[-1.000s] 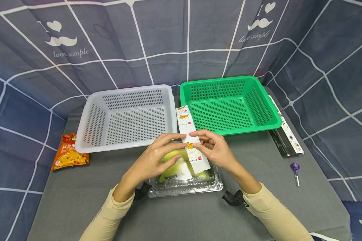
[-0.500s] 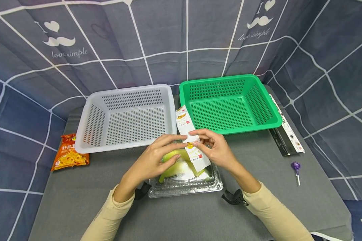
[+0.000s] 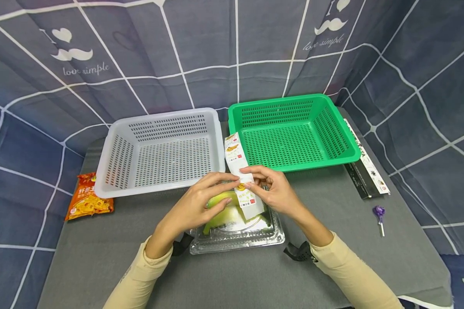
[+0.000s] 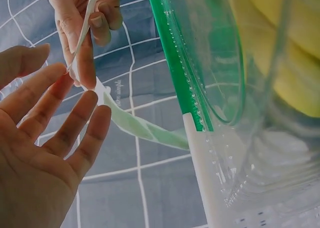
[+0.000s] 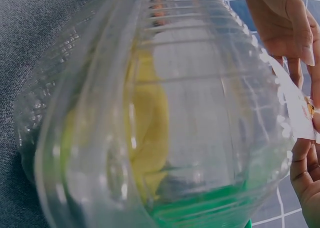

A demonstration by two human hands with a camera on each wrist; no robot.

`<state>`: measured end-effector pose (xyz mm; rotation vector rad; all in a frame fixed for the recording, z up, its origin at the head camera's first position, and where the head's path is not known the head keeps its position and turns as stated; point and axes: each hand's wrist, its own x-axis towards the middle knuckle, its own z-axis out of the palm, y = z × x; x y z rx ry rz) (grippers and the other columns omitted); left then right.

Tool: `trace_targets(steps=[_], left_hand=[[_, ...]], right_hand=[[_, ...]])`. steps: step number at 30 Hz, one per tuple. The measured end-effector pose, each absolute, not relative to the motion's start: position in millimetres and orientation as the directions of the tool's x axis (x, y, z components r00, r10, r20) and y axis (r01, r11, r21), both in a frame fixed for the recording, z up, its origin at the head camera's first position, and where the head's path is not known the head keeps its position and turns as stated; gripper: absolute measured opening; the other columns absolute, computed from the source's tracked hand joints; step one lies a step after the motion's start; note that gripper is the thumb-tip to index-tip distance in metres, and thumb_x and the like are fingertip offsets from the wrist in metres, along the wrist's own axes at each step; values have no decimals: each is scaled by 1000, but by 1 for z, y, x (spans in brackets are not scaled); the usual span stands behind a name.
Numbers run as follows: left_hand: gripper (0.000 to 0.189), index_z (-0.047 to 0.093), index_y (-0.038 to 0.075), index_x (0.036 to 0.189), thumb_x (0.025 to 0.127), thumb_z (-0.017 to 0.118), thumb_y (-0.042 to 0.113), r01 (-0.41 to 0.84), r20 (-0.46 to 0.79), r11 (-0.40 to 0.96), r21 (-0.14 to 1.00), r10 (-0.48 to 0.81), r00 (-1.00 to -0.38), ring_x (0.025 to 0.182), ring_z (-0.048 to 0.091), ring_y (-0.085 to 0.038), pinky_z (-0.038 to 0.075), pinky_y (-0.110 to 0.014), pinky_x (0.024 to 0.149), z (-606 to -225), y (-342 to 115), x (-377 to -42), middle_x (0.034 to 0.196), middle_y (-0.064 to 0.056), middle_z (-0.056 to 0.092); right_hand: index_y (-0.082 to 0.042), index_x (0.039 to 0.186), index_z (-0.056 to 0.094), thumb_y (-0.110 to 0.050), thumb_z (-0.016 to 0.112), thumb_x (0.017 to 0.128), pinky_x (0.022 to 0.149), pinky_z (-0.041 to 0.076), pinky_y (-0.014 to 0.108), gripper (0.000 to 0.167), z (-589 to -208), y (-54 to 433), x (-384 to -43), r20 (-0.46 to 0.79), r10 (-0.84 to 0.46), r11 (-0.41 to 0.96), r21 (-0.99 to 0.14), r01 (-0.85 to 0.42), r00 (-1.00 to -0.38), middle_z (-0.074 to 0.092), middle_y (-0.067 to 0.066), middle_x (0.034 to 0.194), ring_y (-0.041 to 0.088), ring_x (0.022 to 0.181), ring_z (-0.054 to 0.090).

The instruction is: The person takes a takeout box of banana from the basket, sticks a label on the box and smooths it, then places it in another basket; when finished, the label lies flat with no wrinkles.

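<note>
A strip of white labels (image 3: 236, 155) printed with bananas hangs over a clear plastic clamshell box (image 3: 237, 243). My right hand (image 3: 272, 189) pinches the strip near its middle between thumb and fingers. From the other side my left hand (image 3: 201, 199) reaches to it, its fingers stretched out. In the left wrist view the left hand (image 4: 45, 143) has spread fingers, with a fingertip at the strip's edge and the thumb apart. Under the lid lie yellow-green bananas (image 3: 220, 216), partly covered by the strip and left hand. The right wrist view shows the box (image 5: 200, 98) close up.
Behind the box stand a light grey basket (image 3: 170, 163) and a green basket (image 3: 290, 143). An orange snack bag (image 3: 87, 197) lies at the left. On the right are a black-and-white long box (image 3: 365, 171) and a purple lollipop (image 3: 379, 212).
The near end of the label strip has swung slightly left and bends more. Both hands hold nearly the same place; the view has shifted a little.
</note>
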<state>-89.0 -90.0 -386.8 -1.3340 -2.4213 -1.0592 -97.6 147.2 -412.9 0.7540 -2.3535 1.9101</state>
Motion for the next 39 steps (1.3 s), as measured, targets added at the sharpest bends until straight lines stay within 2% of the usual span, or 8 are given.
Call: trace_targets(steps=[9, 12, 18, 20, 24, 27, 32, 39], left_hand=[[41, 63, 7, 130, 89, 68, 13, 778, 438, 356, 518, 670, -599, 125, 53, -22, 41, -41, 108, -388, -93, -89, 132, -6, 59], [44, 63, 8, 130, 88, 70, 15, 771, 418, 366, 522, 678, -605, 126, 51, -21, 39, -43, 109, -389, -94, -88, 134, -5, 58], [44, 63, 7, 130, 88, 71, 19, 770, 411, 357, 528, 687, -600, 127, 49, -22, 36, -44, 110, -389, -94, -88, 134, -4, 58], [45, 64, 7, 129, 87, 71, 20, 774, 420, 350, 528, 685, -596, 128, 48, -23, 34, -47, 110, -389, -94, -89, 134, -4, 58], [45, 64, 7, 128, 85, 73, 18, 773, 444, 328, 543, 670, -596, 129, 46, -24, 29, -50, 109, -389, -94, -89, 134, -5, 58], [44, 65, 4, 125, 83, 74, 14, 769, 483, 272, 578, 647, -591, 127, 49, -25, 31, -46, 110, -388, -95, -89, 132, -8, 60], [40, 66, -1, 123, 83, 73, 4, 752, 554, 108, 650, 610, -567, 119, 58, -26, 44, -37, 106, -379, -96, -88, 126, -13, 63], [37, 64, -5, 123, 86, 68, -3, 682, 607, -106, 724, 567, -557, 119, 56, -25, 46, -32, 103, -372, -104, -88, 124, -18, 62]], right_hand=[[-3, 120, 66, -2, 70, 88, 59, 50, 23, 32, -413, 146, -97, 298, -365, 152, -916, -372, -882, 67, 8, 90, 9, 69, 55], [-3, 120, 65, -2, 71, 88, 61, 53, 23, 33, -413, 145, -96, 287, -368, 151, -920, -361, -885, 69, 9, 94, 9, 71, 58], [-2, 121, 64, -1, 71, 88, 57, 51, 22, 34, -415, 147, -97, 266, -384, 146, -928, -342, -884, 68, 11, 90, 7, 63, 55], [-2, 122, 64, -1, 71, 87, 56, 51, 22, 36, -415, 148, -97, 261, -394, 146, -929, -341, -881, 69, 12, 95, 7, 62, 56], [1, 125, 59, 2, 71, 86, 60, 55, 26, 41, -413, 151, -98, 233, -423, 122, -943, -310, -876, 66, 18, 116, 9, 68, 65], [4, 128, 55, 3, 71, 85, 66, 58, 30, 46, -410, 156, -99, 212, -449, 97, -954, -283, -868, 62, 22, 124, 11, 74, 70], [4, 131, 52, 2, 72, 85, 77, 59, 32, 51, -404, 170, -104, 224, -472, 102, -947, -306, -852, 59, 23, 126, 12, 82, 71], [6, 135, 47, -2, 74, 85, 82, 58, 31, 58, -401, 188, -108, 257, -501, 69, -940, -335, -827, 53, 25, 133, 12, 89, 70]])
